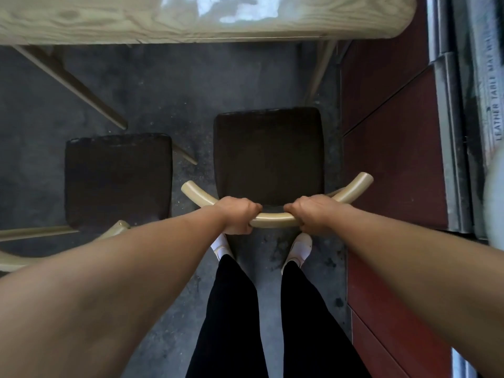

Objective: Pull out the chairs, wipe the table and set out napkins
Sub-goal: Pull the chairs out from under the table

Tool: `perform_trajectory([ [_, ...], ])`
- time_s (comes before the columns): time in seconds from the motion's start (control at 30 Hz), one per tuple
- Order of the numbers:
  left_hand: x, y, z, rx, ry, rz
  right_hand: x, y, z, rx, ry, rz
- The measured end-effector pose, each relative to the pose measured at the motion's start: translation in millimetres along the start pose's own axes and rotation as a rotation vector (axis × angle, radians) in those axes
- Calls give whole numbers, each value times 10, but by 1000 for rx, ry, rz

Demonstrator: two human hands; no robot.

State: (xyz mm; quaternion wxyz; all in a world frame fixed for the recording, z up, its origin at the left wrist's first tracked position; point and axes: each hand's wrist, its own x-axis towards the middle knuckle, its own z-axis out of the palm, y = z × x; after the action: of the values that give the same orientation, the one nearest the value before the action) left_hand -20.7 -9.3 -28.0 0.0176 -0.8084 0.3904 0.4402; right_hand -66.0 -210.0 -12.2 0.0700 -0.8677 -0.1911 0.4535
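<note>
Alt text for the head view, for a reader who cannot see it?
The left hand and right hand grip the curved back rail of a dark-seated chair standing clear of the wooden table. A second chair stands to its left.

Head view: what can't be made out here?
- Table: far part cut off by top edge; glare washes out a patch, so napkins or cloth can't be confirmed.
- Left chair: backrest mostly hidden by the left forearm and the frame edge.
- Held chair: legs hidden beneath it.
- Left hand, right hand: fingertips hidden, wrapped under the backrest rail.
- Pale blob at right edge: blurred, cut off, unidentifiable.
</note>
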Motion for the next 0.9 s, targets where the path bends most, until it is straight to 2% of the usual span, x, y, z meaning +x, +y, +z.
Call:
perform_trajectory([
  [0.2,131,-140,-275,-20,62,-39,96,162,-325,-41,71,28],
  [0.5,383,-529,-730,4,90,-86,458,310,-679,56,146,89],
  [0.7,487,-839,-969,63,223,-129,692,382,-924,27,273,122],
  [0.9,706,-1065,-1102,103,473,-107,852,598,-1045,-143,533,234],
])
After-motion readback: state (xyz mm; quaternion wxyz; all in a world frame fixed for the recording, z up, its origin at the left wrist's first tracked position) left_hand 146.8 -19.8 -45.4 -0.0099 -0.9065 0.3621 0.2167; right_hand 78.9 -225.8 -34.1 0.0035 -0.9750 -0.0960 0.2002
